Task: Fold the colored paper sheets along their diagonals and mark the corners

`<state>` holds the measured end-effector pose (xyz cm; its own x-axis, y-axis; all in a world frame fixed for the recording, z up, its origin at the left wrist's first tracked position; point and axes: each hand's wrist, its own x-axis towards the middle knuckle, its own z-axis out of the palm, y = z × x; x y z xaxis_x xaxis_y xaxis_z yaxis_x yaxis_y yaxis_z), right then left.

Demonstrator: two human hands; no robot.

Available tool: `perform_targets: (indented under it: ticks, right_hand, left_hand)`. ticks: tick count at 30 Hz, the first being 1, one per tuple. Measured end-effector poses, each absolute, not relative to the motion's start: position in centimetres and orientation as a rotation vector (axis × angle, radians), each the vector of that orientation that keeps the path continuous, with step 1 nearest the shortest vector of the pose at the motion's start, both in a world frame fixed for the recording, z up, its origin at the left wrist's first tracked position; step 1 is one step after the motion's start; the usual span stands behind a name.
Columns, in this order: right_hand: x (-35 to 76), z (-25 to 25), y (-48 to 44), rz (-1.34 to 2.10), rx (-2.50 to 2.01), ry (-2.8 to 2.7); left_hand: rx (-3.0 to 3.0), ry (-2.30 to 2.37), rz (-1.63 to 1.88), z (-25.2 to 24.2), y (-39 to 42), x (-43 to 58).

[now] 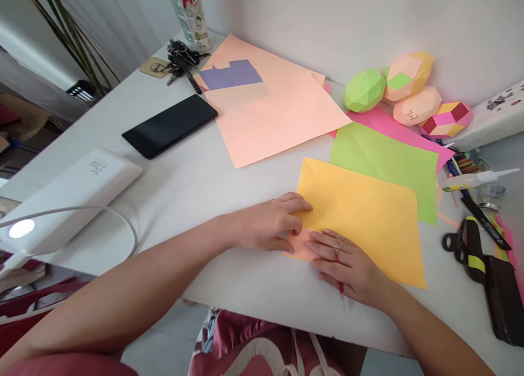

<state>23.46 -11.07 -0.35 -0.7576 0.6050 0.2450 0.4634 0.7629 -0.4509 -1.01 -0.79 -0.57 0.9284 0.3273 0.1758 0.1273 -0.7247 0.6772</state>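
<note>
A small peach paper piece (302, 245) lies on the lower left corner of a yellow-orange sheet (364, 218). My left hand (276, 223) rests at the sheet's left edge, fingers bent, thumb apart, fingertips touching the sheet and the peach piece. Across the peach piece's right side lie the fingers of my right hand (346, 264), pressing it down. A thin red pencil (341, 290) is tucked between those fingers, its tip pointing toward the table's front edge. Part of the peach piece is hidden under both hands.
Green (388, 152) and large peach sheets (270, 114) lie behind. Faceted paper shapes (364, 90) stand against the wall. At right are scissors (454, 244), a cutter (475, 250) and a black case (504, 299). A phone (170, 126), keys (180, 59) and power bank (73, 196) lie left.
</note>
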Motion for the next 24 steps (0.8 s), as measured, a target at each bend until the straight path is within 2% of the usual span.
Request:
perform_targets:
  ticks: [24]
  right_hand:
    - [23.52,-0.54,-11.08,0.496,-0.803,-2.577]
  left_hand:
    - [2.372,0.311,0.342,-0.45,-0.82,-1.01]
